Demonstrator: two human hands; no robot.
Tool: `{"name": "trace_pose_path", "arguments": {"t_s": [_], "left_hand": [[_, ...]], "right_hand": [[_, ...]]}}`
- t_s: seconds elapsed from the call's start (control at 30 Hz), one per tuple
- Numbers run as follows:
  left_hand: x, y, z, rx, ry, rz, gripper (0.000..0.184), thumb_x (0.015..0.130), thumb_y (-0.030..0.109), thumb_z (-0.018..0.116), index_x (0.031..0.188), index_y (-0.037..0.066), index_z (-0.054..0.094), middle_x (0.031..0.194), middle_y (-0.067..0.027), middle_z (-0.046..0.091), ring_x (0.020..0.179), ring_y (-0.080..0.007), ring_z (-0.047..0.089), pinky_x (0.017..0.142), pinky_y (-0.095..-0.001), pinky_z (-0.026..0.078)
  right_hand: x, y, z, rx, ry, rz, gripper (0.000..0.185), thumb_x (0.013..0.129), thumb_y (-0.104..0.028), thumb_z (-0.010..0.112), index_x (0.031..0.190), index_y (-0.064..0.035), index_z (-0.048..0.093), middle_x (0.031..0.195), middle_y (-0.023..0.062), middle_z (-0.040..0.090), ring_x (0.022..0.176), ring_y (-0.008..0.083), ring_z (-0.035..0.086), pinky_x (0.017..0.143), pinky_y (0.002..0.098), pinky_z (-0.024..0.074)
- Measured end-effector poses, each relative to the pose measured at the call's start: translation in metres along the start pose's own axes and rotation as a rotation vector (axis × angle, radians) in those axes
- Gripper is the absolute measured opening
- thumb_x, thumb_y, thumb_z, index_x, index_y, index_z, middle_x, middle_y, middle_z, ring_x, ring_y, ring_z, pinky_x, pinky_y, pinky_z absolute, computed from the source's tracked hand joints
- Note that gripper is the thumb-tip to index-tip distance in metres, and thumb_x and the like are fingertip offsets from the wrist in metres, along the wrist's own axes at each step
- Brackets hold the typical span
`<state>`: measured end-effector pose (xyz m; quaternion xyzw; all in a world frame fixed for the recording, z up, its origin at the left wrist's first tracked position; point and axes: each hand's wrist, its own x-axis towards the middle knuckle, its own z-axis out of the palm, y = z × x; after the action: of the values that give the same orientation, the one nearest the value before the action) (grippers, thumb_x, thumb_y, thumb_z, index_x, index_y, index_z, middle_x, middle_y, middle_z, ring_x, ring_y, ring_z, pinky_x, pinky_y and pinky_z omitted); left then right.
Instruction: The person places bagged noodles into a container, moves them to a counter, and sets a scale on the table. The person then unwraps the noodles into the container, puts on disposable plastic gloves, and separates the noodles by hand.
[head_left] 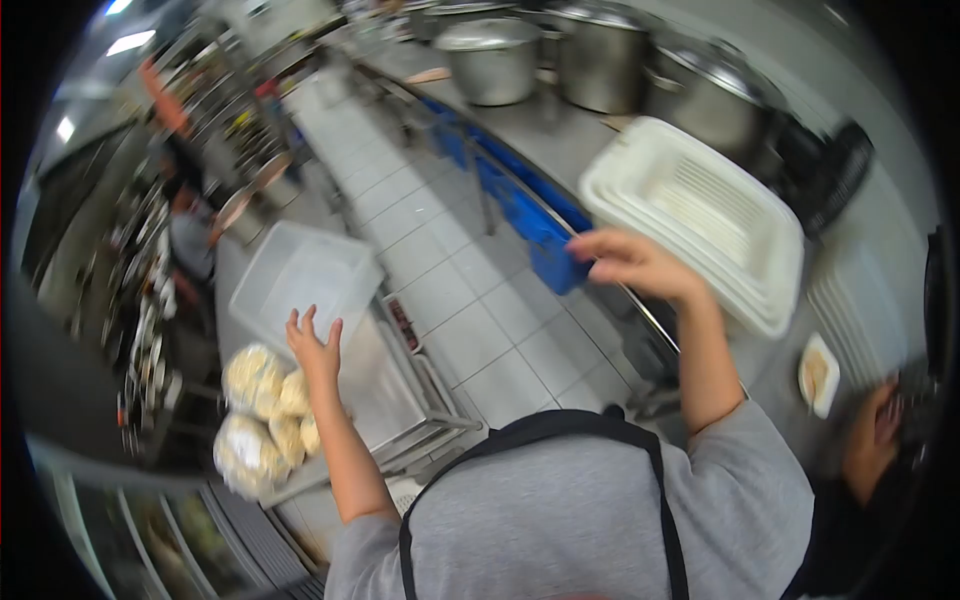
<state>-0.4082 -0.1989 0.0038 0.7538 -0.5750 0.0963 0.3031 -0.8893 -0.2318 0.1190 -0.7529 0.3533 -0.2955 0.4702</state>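
My left hand (317,345) is raised with its fingers spread, in front of the near edge of a clear plastic tub (300,270) on a steel counter. Whether it touches the tub I cannot tell. Just below that hand lie several plastic-wrapped pale yellow bundles (255,385). On the other side, my right hand (635,262) hangs in the air, slightly blurred, its fingers stretched out and nothing in them. It is nearest to a stack of white plastic tubs (700,215) on the right-hand counter.
Lidded metal pots (490,62) line the back of the right counter (520,125), with blue bins (530,225) below it. A tiled aisle (450,270) runs between the counters. Another person's hand (875,430) shows at right, near a small white dish (818,375). People (192,232) stand far left.
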Motion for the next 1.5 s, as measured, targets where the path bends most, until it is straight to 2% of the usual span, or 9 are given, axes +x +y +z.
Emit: {"name": "trace_pose_path", "arguments": {"t_s": [0.23, 0.37, 0.47, 0.5, 0.57, 0.6, 0.7, 1.2, 1.5], "left_hand": [[0.029, 0.191, 0.064, -0.504, -0.211, 0.364, 0.051, 0.077, 0.028, 0.065, 0.120, 0.008, 0.047, 0.130, -0.0193, 0.033, 0.119, -0.0345, 0.033, 0.097, -0.0408, 0.029], [0.069, 0.306, 0.100, -0.661, -0.370, 0.577, 0.051, 0.081, 0.032, 0.060, 0.122, 0.006, 0.044, 0.123, -0.0176, 0.041, 0.117, -0.0287, 0.038, 0.097, -0.0359, 0.030], [0.098, 0.377, 0.148, -0.671, -0.533, 0.455, 0.058, 0.081, 0.042, 0.057, 0.124, 0.005, 0.043, 0.124, -0.0140, 0.044, 0.117, -0.0245, 0.039, 0.096, -0.0358, 0.031], [0.100, 0.389, 0.160, -0.680, -0.543, 0.477, 0.058, 0.081, 0.042, 0.057, 0.124, 0.005, 0.043, 0.124, -0.0140, 0.044, 0.117, -0.0245, 0.039, 0.096, -0.0358, 0.031], [0.099, 0.423, 0.177, -0.758, -1.114, -0.063, 0.068, 0.077, 0.048, 0.059, 0.123, 0.002, 0.043, 0.120, -0.0148, 0.048, 0.111, -0.0248, 0.045, 0.088, -0.0336, 0.036], [0.090, 0.431, 0.173, -0.760, -1.223, -0.119, 0.073, 0.074, 0.052, 0.060, 0.124, 0.002, 0.042, 0.114, -0.0130, 0.054, 0.101, -0.0228, 0.052, 0.081, -0.0317, 0.040], [0.074, 0.428, 0.194, -0.925, -1.018, -0.118, 0.063, 0.076, 0.034, 0.066, 0.117, -0.008, 0.044, 0.108, -0.0178, 0.056, 0.094, -0.0248, 0.057, 0.079, -0.0348, 0.045], [-0.034, 0.424, 0.042, -1.213, -0.788, -0.144, 0.044, 0.084, 0.028, 0.057, 0.110, -0.006, 0.047, 0.098, -0.0157, 0.057, 0.082, -0.0194, 0.058, 0.068, -0.0293, 0.047], [-0.034, 0.581, -0.062, -1.774, -0.830, 0.482, 0.055, 0.084, 0.009, 0.051, 0.131, -0.004, 0.025, 0.124, -0.0199, 0.042, 0.108, -0.0259, 0.049, 0.091, -0.0361, 0.041]], "right_hand": [[-0.207, 0.076, -0.142, -0.138, 1.437, 0.189, 0.036, 0.084, -0.027, 0.058, 0.112, -0.0051, 0.055, 0.107, 0.0073, 0.056, 0.102, 0.0128, 0.049, 0.089, 0.0261, 0.0360], [-0.260, 0.105, -0.168, -0.113, 1.456, 0.513, 0.059, 0.080, -0.041, 0.059, 0.123, -0.0037, 0.043, 0.122, 0.0151, 0.047, 0.115, 0.0205, 0.042, 0.094, 0.0321, 0.0326], [-0.264, 0.133, -0.173, 0.187, 1.226, 0.626, 0.087, 0.070, -0.059, 0.059, 0.132, -0.0067, 0.029, 0.134, 0.0133, 0.034, 0.121, 0.0255, 0.035, 0.095, 0.0475, 0.0298], [-0.252, 0.133, -0.166, 0.186, 1.253, 0.684, 0.082, 0.073, -0.054, 0.060, 0.132, -0.0069, 0.029, 0.128, 0.0124, 0.041, 0.116, 0.0241, 0.042, 0.091, 0.0450, 0.0363], [-0.243, 0.147, -0.162, 0.389, 1.228, 0.454, 0.071, 0.075, -0.033, 0.066, 0.129, -0.0047, 0.031, 0.116, 0.0131, 0.051, 0.103, 0.0227, 0.053, 0.083, 0.0375, 0.0450], [-0.236, 0.145, -0.153, 0.492, 1.319, 0.344, 0.068, 0.074, -0.026, 0.067, 0.128, -0.0036, 0.032, 0.112, 0.0135, 0.053, 0.099, 0.0220, 0.055, 0.081, 0.0349, 0.0468], [-0.239, 0.155, -0.145, 0.658, 1.336, 0.153, 0.063, 0.078, -0.011, 0.061, 0.130, -0.0013, 0.027, 0.119, 0.0153, 0.048, 0.104, 0.0223, 0.052, 0.085, 0.0335, 0.0448], [-0.350, -0.020, -0.124, 0.380, 1.307, -0.178, 0.063, 0.077, -0.004, 0.053, 0.133, 0.0029, 0.025, 0.131, 0.0149, 0.038, 0.119, 0.0188, 0.039, 0.099, 0.0287, 0.0293], [-0.431, -0.102, -0.200, 0.324, 1.446, -0.822, 0.063, 0.077, -0.026, 0.042, 0.131, 0.0031, 0.029, 0.132, 0.0165, 0.037, 0.123, 0.0255, 0.035, 0.104, 0.0362, 0.0244]]}}
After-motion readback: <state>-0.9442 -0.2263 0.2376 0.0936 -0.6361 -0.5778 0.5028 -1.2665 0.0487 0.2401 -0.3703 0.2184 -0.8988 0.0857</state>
